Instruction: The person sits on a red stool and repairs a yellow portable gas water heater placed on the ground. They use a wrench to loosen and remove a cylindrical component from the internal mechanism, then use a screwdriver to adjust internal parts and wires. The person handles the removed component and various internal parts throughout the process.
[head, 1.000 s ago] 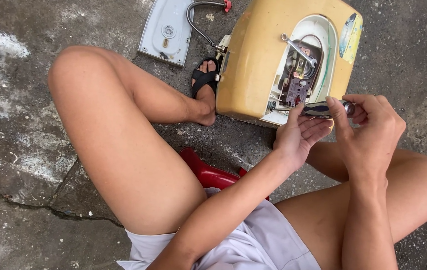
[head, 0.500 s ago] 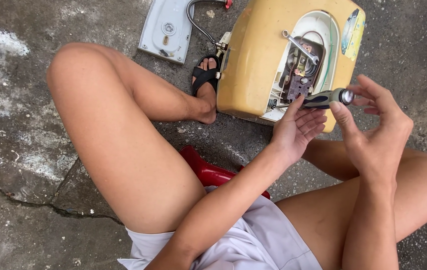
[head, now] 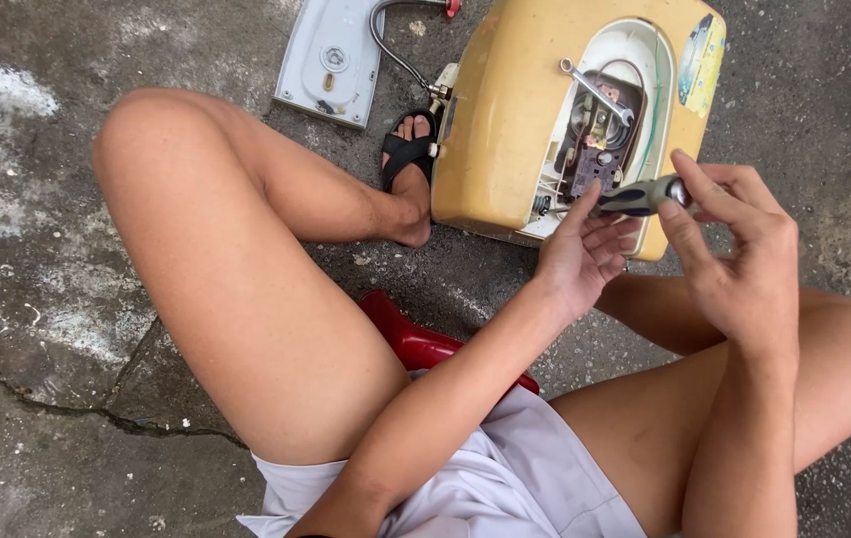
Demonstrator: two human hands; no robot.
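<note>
A yellow appliance casing lies on the concrete with its opening showing wiring and metal parts. A screwdriver with a blue and grey handle points into that opening. My right hand pinches the end of the handle with its fingertips. My left hand is open, its fingers steadying the shaft end of the handle from below. A metal wrench rests inside the opening.
A grey cover panel lies on the ground at the back, with a metal hose beside it. My sandalled foot rests against the casing. I sit on a red stool. Cracked concrete spreads to the left.
My right hand has slid back from gripping the handle to pinching its end with the fingertips. The left hand's fingers have spread under the screwdriver. The casing has not moved.
</note>
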